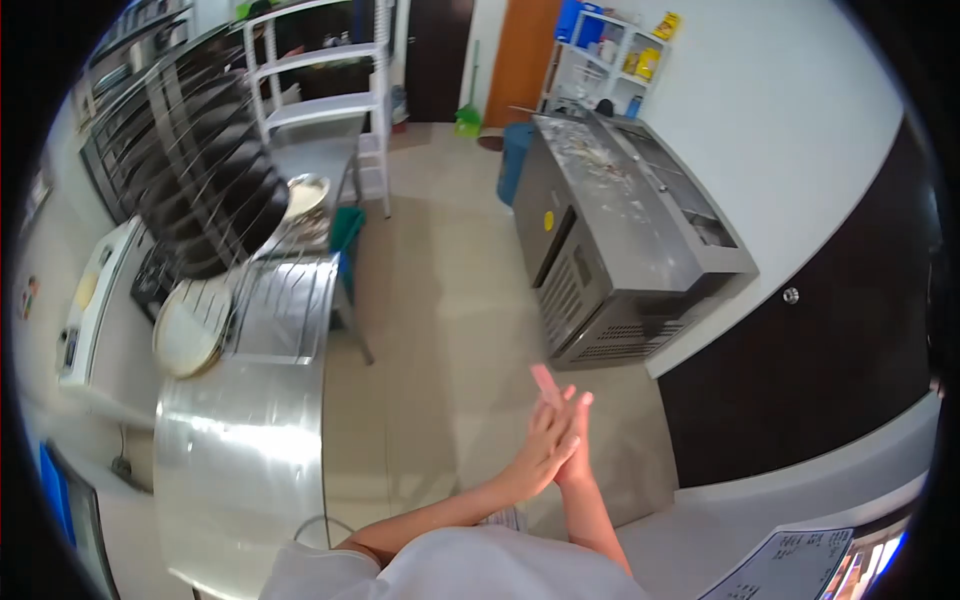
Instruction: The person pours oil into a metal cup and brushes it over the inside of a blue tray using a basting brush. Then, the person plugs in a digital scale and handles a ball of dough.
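In front of my body my two hands meet, palms pressed together. My left hand (543, 442) lies across the other, and a small flat pink strip (543, 380) sticks out past its fingertips. What kind of thing the strip is, I cannot make out; its lower end is hidden by the fingers. My right hand (577, 455) rests against the left with its fingers stretched out. Both hands are held above the tiled floor (420, 400), apart from the tables.
On the left stands a steel table (240, 480) with a wire rack (280, 305) and a round pan (192, 328). Stacked dark pans fill a tall rack (200, 170) behind. A steel counter (600, 200) with white residue stands right, near a dark door (820, 330).
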The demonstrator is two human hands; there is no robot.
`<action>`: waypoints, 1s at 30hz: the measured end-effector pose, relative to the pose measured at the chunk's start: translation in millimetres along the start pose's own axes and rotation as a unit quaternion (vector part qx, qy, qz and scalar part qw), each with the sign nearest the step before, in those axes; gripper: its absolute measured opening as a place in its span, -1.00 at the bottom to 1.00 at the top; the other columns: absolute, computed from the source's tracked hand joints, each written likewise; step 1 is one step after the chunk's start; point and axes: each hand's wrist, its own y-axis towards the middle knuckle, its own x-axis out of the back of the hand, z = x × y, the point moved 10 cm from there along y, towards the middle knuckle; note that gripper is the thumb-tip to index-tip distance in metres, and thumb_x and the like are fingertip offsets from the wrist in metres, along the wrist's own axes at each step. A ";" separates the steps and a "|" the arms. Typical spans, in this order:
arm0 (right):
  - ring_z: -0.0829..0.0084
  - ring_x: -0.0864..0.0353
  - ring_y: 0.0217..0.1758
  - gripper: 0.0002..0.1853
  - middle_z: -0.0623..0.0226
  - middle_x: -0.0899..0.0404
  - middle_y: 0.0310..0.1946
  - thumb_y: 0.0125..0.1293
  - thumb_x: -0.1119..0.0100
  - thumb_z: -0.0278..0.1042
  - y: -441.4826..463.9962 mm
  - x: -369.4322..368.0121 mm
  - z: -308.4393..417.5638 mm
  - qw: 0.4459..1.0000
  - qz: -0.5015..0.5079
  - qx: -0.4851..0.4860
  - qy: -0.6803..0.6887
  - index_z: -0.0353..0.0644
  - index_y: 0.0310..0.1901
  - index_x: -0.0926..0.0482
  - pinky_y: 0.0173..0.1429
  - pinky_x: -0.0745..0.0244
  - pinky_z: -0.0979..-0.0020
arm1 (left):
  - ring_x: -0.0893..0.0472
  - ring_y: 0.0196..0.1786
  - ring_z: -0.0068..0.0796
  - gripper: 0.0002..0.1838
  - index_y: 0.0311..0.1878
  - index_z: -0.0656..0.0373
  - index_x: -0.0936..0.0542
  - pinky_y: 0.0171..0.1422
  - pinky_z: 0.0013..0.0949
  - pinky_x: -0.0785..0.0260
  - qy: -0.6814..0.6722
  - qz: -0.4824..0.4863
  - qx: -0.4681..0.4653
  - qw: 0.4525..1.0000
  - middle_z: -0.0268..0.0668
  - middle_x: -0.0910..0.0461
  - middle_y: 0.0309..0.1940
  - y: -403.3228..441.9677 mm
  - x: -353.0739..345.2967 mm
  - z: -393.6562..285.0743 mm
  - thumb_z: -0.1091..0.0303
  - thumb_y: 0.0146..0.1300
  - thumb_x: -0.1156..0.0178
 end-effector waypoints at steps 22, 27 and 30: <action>0.33 -0.20 0.40 -0.34 0.29 -0.15 0.39 0.44 0.23 0.15 618.1 1.4 209.5 0.936 0.330 0.043 -0.111 -0.12 0.41 -0.09 0.44 -0.02 0.26 | -0.13 0.45 -0.21 -0.21 0.43 0.11 -0.13 0.46 0.04 0.17 -0.102 -0.311 0.180 0.927 -0.17 -0.12 0.42 489.4 391.6 339.7 -0.31 0.35 0.32; 0.36 -0.35 0.30 -0.45 0.26 -0.27 0.31 0.44 0.08 -0.13 795.3 78.2 241.6 0.960 0.164 0.107 -0.202 -0.11 0.39 -0.14 0.37 -0.17 0.30 | -0.21 0.40 -0.25 -0.34 0.40 0.09 -0.18 0.43 -0.07 0.03 -0.017 -0.319 0.236 0.918 -0.17 -0.19 0.38 610.3 485.9 421.6 -0.13 0.38 0.14; 0.36 -0.46 0.20 -0.47 0.26 -0.36 0.25 0.37 -0.04 -0.29 855.4 141.6 295.0 0.972 0.043 0.141 -0.184 -0.12 0.34 -0.22 0.26 -0.29 0.37 | -0.29 0.33 -0.32 -0.43 0.37 0.11 -0.22 0.38 -0.25 -0.08 -0.018 -0.215 0.149 0.965 -0.19 -0.27 0.33 760.5 489.5 456.3 0.11 0.37 -0.01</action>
